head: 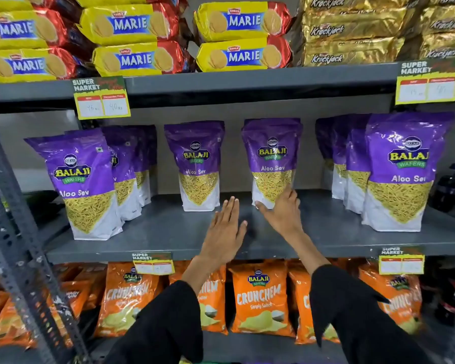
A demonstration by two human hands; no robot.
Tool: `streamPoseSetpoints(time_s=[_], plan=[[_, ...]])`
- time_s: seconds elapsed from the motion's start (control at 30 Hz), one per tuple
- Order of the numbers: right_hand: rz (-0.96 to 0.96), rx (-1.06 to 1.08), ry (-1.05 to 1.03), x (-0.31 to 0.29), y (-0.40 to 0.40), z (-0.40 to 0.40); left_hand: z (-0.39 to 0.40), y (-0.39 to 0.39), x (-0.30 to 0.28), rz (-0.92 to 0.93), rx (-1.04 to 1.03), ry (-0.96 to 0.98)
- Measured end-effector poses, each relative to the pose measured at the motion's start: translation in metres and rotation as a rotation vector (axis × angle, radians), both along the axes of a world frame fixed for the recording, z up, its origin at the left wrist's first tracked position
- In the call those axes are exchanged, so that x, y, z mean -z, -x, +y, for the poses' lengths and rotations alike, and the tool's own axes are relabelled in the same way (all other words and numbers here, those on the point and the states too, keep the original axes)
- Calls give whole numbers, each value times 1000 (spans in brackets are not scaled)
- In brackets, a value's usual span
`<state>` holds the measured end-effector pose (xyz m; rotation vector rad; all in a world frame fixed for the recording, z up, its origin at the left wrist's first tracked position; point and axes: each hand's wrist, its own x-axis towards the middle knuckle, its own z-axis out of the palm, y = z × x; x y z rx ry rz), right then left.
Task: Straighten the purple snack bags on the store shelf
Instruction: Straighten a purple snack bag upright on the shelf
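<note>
Grey metal store shelf (326, 232) before me, purple snack bags standing along it.

I see my right hand (284, 214) with its fingers laid against the lower front and right side of one purple Aloo Sev bag (272, 158), which stands upright toward the back of the shelf, right of middle; the fingers are spread on it, not clamped around it. My left hand (225, 229) hovers flat and spread over bare shelf, touching nothing, between that bag and another upright purple bag (197, 164) left of it. More purple bags stand in a row (82, 179) near the left edge and a row (402, 169) near the right edge. Orange chip bags (260, 298) fill the shelf below, yellow biscuit packs (132, 24) the one above.
</note>
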<state>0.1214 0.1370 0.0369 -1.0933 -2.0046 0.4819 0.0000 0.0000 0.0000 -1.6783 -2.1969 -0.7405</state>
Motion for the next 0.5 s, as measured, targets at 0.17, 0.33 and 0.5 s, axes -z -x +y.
streamPoseSetpoints(time_s=[0.17,0.33,0.5], plan=[[132,76,186,-16,30,32,13,29,-1,-125,-61,213],[157,157,225,-12,49,49,24,37,2,-123,-57,412],[175,202,201,-4,60,54,27,40,1,-78,-43,512]])
